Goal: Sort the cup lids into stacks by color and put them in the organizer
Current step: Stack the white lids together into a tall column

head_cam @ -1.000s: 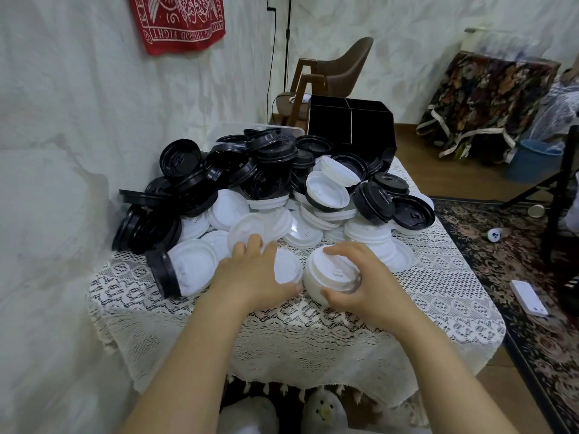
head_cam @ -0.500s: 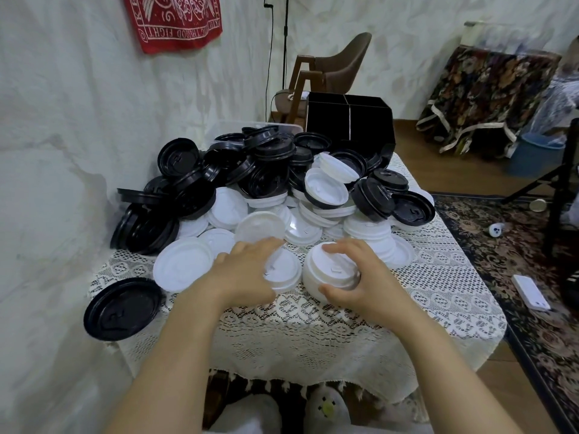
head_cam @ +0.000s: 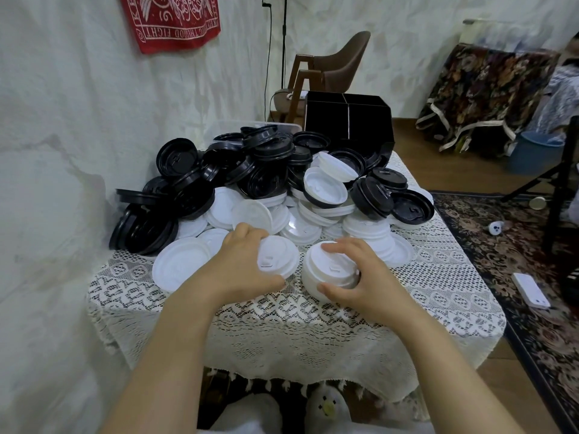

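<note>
White stacking under way: left hand (head_cam: 241, 261), fingers (head_cam: 250, 234) curled, is holding a white lid (head_cam: 277, 256), centre frame; right hand (head_cam: 354, 274) is gripping the white stack (head_cam: 329, 270). Next: seating lid squarely atop.

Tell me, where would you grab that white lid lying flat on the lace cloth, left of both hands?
Probably by its thin rim, from the near-left side. The flat white lid lies level on the lace cloth, so only its edge offers a pinch. Other lids crowd its far side and the left hand sits at its right; the near-left rim is free.
</note>
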